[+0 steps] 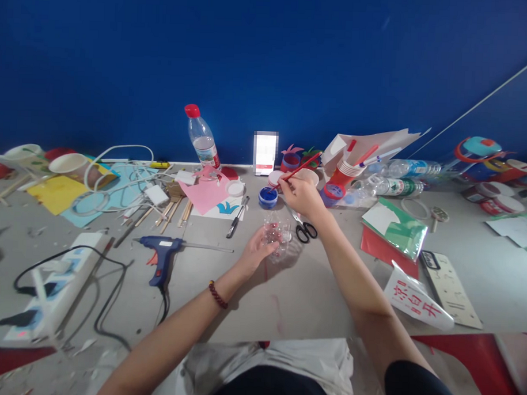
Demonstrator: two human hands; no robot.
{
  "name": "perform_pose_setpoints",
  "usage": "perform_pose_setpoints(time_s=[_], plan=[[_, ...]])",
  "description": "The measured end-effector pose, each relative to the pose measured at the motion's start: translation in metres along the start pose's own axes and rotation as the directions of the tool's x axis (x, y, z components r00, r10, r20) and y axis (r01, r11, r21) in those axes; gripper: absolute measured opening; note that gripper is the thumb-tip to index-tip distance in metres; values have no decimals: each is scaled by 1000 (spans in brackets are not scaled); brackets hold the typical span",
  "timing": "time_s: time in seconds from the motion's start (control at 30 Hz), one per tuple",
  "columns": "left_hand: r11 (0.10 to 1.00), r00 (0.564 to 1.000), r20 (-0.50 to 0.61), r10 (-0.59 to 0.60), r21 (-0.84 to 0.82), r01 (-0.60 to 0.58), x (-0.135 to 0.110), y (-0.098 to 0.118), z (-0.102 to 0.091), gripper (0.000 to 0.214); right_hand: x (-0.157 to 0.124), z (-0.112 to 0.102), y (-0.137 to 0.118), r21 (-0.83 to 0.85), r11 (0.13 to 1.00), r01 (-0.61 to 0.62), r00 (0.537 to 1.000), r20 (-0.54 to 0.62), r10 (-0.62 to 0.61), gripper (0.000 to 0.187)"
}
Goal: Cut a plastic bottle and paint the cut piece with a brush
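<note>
My right hand [302, 192] grips a red-handled paintbrush [301, 165], its tip down at the open jar of blue paint [268, 197]. In my left hand [260, 246] is a clear plastic bottle piece [277, 235] with red marks on it, fingers wrapped around it; its exact shape is hard to make out. Black-handled scissors [306, 232] lie just right of that piece, under my right wrist. Behind the paint jar a round pale lid [275, 178] is partly hidden by the brush and hand.
A glue gun [160, 254] and a power strip [55, 288] with cords lie left. A red-capped bottle [204, 140] and a phone [265, 154] stand at the back. Stacked cups [346, 173], clear bottles [397, 186] and green paper [394, 228] are right. A pen [237, 218] lies left of the jar.
</note>
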State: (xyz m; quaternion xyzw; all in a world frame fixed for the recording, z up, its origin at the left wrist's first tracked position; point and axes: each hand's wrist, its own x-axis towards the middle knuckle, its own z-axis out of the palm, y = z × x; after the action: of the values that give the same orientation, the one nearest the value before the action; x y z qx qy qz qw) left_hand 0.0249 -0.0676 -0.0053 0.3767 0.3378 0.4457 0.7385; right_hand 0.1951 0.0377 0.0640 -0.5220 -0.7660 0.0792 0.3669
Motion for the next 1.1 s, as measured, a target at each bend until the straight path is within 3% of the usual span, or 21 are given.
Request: perform_pose_setpoints(time_s=[0.13, 0.33, 0.53, 0.63, 0.73, 0.8, 0.93, 1.1], plan=[[1000, 1000, -3, -9, -7, 9, 0, 0, 1, 50, 1, -6, -3, -38, 999, -11, 1000, 24, 12, 32], [1000, 999, -24, -26, -6, 26, 0, 2, 3, 53, 1, -8, 0, 43, 999, -1, 998, -66, 4, 32], [999, 999, -38, -36, 13, 36, -1, 3, 4, 53, 1, -1, 1, 32, 999, -1, 1000, 5, 1, 29], [999, 998, -42, -37, 2, 38, -1, 3, 4, 53, 2, -5, -2, 34, 999, -32, 999, -13, 32, 29], [999, 998, -41, -40, -14, 40, -1, 4, 4, 53, 3, -12, -4, 151, 983, -103, 990, -79, 116, 25], [999, 998, -37, -45, -23, 44, -1, 5, 3, 53, 4, -17, -5, 311, 934, -174, 974, -83, 209, 20], [999, 999, -20, -42, -26, 41, -1, 5, 4, 53, 8, -28, -6, 599, 727, -335, 905, -9, 425, 22], [997, 998, 10, -55, -60, 56, 0, 3, 2, 57, 11, -41, -5, 763, 486, -427, 818, 97, 567, 22]])
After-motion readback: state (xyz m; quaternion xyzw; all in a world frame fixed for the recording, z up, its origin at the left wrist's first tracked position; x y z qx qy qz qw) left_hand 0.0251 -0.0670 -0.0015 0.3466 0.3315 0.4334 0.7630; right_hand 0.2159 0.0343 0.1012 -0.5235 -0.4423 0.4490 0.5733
